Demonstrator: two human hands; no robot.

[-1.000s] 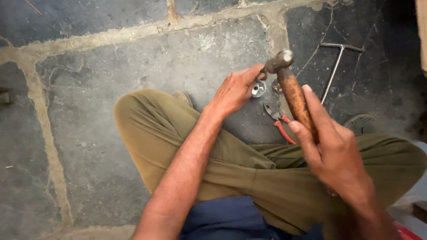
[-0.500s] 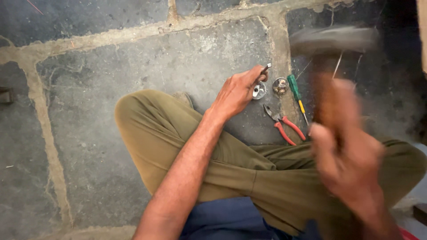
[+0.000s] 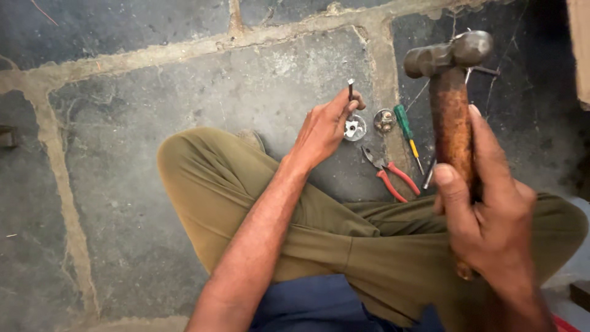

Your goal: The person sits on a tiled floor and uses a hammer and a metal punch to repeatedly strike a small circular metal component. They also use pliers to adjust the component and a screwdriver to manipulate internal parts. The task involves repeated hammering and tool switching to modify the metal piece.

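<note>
You're sitting cross-legged on a stone floor (image 3: 153, 104) w/ pale mortar joints; your olive trousers (image 3: 246, 197) fill the lower middle of the view, knees spread left & right.

Your right hand (image 3: 485, 209) is clenched round the hammer (image 3: 452, 110): fingers wrapped on the brown wooden handle, thumb laid up along it. Hammer's upright, dark metal head at the top right, raised off the floor and well apart from your other hand.

Your left hand (image 3: 322, 132) reaches fwd over your left knee. Thumb & fingertips pinch a punch (image 3: 351, 91), a thin dark metal pin, held upright; its lower end goes down to a disc (image 3: 354, 128), a small round shiny metal part lying flat on the floor just past your fingers. Can't tell if the tip actually touches it.

Just right of that sits a 2nd round part (image 3: 385, 120), darker. Beside it lies a screwdriver (image 3: 406, 130), green handle, yellow shaft section, pointing towards you. Near your right shin are pliers (image 3: 390, 175) w/ red grips, jaws towards the disc
</note>
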